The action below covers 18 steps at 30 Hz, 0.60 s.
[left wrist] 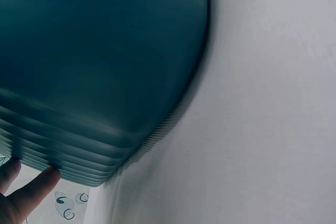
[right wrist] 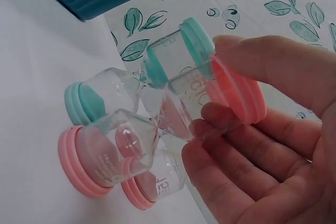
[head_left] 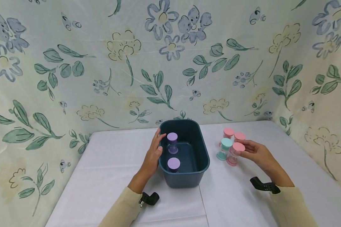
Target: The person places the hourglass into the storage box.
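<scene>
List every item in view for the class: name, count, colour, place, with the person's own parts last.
Bin: 1, dark blue, on the table
Purple hourglasses: 2, purple, inside the bin
Pink hourglasses: 3, pink, right of the bin
Green hourglass: 1, pale green, beside the pink ones
Table: 1, white-covered, under the bin
Wrist devices: 2, black, one per wrist
Left hand: 1, cream-sleeved, at the bin's left side
Right hand: 1, cream-sleeved, holding the nearest pink hourglass

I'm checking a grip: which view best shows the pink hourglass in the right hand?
The right wrist: the pink hourglass appears close up, narrow waist clear. The head shows it smaller, from above; left wrist, not at all.
</scene>
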Tool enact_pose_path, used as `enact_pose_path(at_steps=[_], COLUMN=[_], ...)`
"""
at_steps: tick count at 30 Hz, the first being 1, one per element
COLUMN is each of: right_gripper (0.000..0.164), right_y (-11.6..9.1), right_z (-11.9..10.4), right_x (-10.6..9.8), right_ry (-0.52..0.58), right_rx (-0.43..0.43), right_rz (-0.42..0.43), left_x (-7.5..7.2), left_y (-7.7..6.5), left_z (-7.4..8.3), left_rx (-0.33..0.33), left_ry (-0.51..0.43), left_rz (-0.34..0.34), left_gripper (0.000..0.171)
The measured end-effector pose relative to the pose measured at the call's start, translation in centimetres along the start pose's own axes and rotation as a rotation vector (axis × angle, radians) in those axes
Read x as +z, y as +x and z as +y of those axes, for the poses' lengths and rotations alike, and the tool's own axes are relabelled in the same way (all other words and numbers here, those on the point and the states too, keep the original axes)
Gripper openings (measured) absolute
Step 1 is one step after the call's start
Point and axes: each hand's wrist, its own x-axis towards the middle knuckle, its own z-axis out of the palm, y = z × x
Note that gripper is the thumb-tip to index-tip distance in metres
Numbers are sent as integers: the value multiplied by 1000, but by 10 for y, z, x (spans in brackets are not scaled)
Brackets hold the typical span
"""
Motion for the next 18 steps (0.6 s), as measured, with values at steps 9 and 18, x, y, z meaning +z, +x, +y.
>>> enact_pose_path(at_steps=[9, 18], right_gripper=[72, 71], right_y=[-1, -2], right_z=[1, -1], right_x=[-2, -4], right_ry=[-12, -16], right_rx=[13, 1], right_rz=[13, 10], left_x=[1, 2], left_y=[-1, -1], left_z=[1, 4], left_rx=[-21, -16], left_ry=[3, -9], left_rz=[-5, -2], left_gripper=[52, 53])
